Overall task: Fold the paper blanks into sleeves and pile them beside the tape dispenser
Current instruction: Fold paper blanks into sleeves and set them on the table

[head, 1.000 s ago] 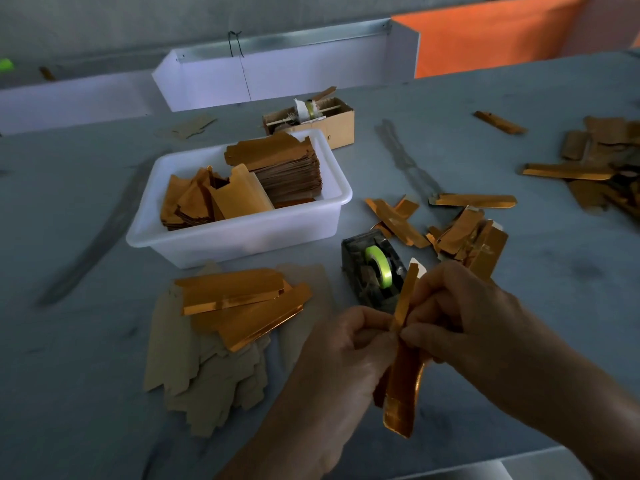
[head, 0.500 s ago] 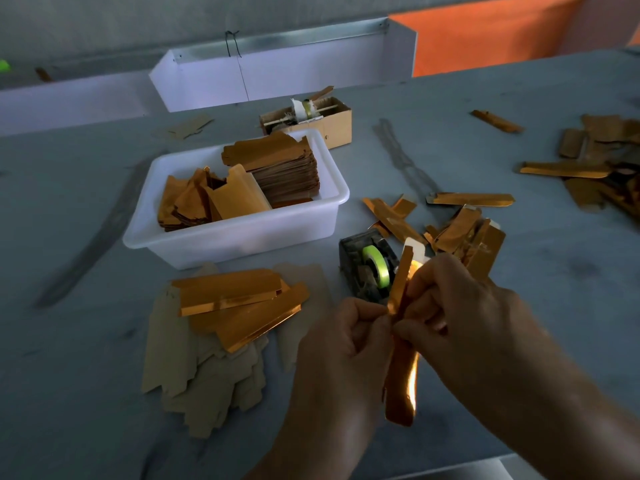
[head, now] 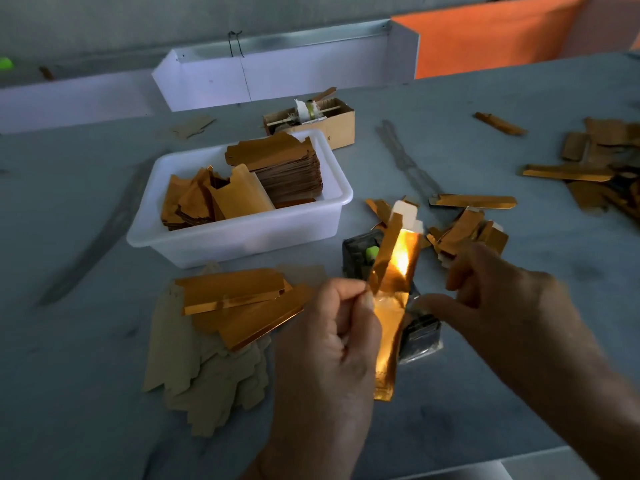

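Note:
A shiny gold paper blank [head: 394, 271] stands upright in front of me, partly folded, one long flap raised. My left hand [head: 332, 341] pinches its left edge between thumb and forefinger. My right hand [head: 502, 306] is just right of it, blurred, fingers loosely curved and spread; the thumb tip is near the blank's right edge and I cannot tell if it touches. The dark tape dispenser [head: 360, 251] with a green roll sits behind the blank, partly hidden. Folded gold sleeves [head: 464, 230] lie in a loose pile right of the dispenser.
A white tub [head: 242, 237] holds stacked blanks. Flat brown blanks [head: 207, 368] with gold folded pieces [head: 235, 292] on top lie left of my hands. A cardboard box [head: 332, 123] and a white trough [head: 277, 74] stand behind. More gold strips [head: 568, 173] are scattered far right.
The blank has been raised and turned so its gold face catches the light. My right hand, which was pinching it with the left, has come off to the right.

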A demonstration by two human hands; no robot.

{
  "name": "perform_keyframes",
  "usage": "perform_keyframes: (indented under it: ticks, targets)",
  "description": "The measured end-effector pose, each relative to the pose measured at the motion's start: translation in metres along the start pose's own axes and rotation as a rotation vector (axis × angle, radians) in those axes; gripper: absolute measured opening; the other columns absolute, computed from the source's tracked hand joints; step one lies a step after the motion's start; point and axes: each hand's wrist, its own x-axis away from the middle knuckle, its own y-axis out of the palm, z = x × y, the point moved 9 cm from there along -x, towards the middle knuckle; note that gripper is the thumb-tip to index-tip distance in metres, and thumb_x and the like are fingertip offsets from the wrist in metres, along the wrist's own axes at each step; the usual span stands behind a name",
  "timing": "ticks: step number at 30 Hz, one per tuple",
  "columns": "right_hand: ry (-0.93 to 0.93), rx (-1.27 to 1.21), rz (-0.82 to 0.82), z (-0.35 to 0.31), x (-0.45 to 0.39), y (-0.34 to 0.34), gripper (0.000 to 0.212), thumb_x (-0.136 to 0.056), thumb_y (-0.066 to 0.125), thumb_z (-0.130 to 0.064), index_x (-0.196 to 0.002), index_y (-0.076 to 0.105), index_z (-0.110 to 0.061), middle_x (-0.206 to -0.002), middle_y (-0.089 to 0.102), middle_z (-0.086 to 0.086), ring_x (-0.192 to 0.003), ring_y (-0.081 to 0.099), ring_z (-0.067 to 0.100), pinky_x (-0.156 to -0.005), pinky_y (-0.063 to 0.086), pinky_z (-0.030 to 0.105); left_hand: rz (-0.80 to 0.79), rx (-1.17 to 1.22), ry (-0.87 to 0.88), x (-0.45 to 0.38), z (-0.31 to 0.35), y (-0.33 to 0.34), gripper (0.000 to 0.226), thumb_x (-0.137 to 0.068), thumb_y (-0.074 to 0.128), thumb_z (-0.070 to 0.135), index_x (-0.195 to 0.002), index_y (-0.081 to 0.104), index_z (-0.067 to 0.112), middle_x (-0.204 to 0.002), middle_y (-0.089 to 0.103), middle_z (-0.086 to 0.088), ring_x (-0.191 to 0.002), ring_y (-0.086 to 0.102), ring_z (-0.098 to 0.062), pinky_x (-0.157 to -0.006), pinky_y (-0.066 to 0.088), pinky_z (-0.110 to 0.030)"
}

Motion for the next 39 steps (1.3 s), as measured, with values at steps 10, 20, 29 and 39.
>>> perform_keyframes:
  ticks: [10,20,29,39]
  targets:
    - [0.033,-0.71,-0.255,-0.013,0.003,0.038,0.054,-0.044,0.065,-0.064,-0.086,0.063,-0.03,-0.08,0.071,-0.012,-0.071,0.068,0.005,-0.06,0.055,0.023,-0.123,0.028,-0.145,-0.001,-0.014,0.012,0.01,-0.09,0.055,0.035,-0.088,0.062,0.028,-0.072,0.069,0.002,-0.063,0.064,-0.011,-0.053,0.052,-0.031]
    - [0.066,-0.74,-0.455,-0.008,0.005,0.064,0.01,-0.076,0.069,-0.022,-0.085,0.066,-0.025,-0.081,0.073,-0.007,-0.076,0.069,0.006,-0.067,0.052,0.019,-0.305,0.216,-0.288,0.012,-0.033,0.025,0.013,-0.098,0.047,0.022,-0.094,0.058,0.015,-0.081,0.074,0.006,-0.066,0.072,-0.008,-0.056,0.054,-0.015]
    - [0.199,-0.866,-0.277,0.033,-0.024,0.049,0.023,-0.069,0.063,-0.028,-0.091,0.068,-0.024,-0.085,0.074,-0.004,-0.077,0.07,0.011,-0.07,0.051,0.027,-0.294,-0.072,-0.209,-0.005,-0.058,0.001,0.013,-0.095,0.053,0.032,-0.097,0.061,0.022,-0.086,0.073,0.002,-0.078,0.069,-0.005,-0.074,0.057,-0.034]
    - [0.288,-0.529,0.091,0.118,-0.047,0.035,0.03,-0.082,0.063,-0.026,-0.109,0.054,-0.019,-0.091,0.064,0.006,-0.08,0.063,0.029,-0.068,0.053,0.044,-0.484,-1.094,-0.329,-0.04,-0.156,-0.066,0.07,-0.091,0.042,0.061,-0.147,0.02,0.024,-0.156,0.017,0.001,-0.145,0.012,-0.029,-0.115,0.019,-0.051]
